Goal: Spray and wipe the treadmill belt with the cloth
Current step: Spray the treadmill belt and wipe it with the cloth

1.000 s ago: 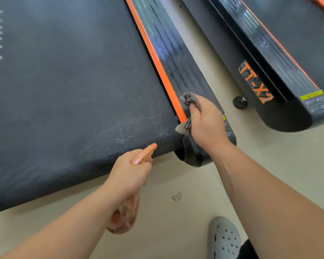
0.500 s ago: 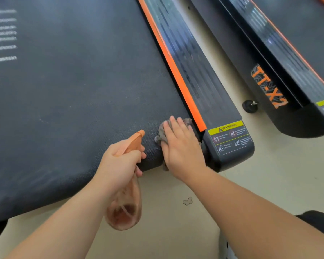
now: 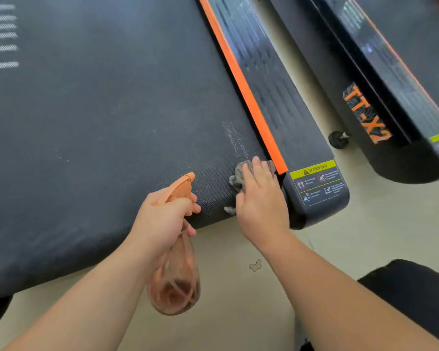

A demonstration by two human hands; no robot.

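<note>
Grey cloth (image 3: 235, 182) moved from rail (image 3: 276, 110) to belt (image 3: 112, 122); right hand (image 3: 261, 203) presses it, fingers (image 3: 256, 166) flat; left hand (image 3: 162, 219) grips bottle (image 3: 174, 287); wiping begun.

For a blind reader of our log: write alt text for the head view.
A person's right hand presses a grey cloth on the near right corner of a black treadmill belt, beside its orange strip. The left hand grips an orange spray bottle.
</note>
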